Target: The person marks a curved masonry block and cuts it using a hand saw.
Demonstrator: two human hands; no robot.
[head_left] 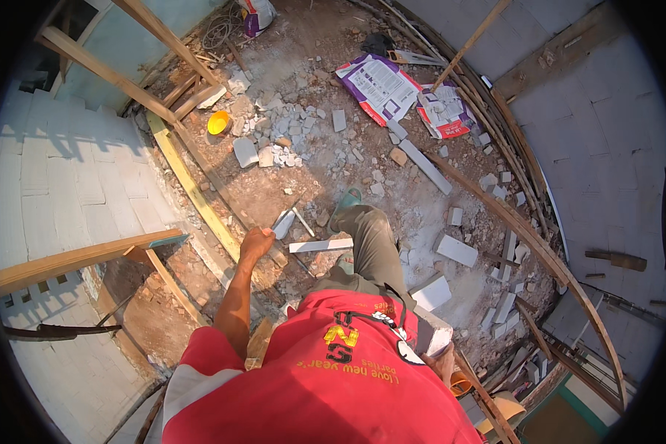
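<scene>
My left hand [257, 243] reaches forward over the rubble, its fingers closed on what looks like a trowel, whose pale grey blade [283, 224] sticks out beyond the knuckles. At my right side, partly covered by my red shirt, my right hand [442, 363] grips a whitish building block [434, 337] from below. Only a bit of that hand shows. A narrow white block strip [320, 245] lies on the ground just right of my left hand, beside a thin white stick [303, 222].
A yellow bucket [217, 123] and broken block pieces lie ahead. Printed sacks [381, 86] are spread at the far right. Long planks [192, 185] run along the left wall. Loose blocks [456, 250] and a long wooden pole [525, 226] lie to the right.
</scene>
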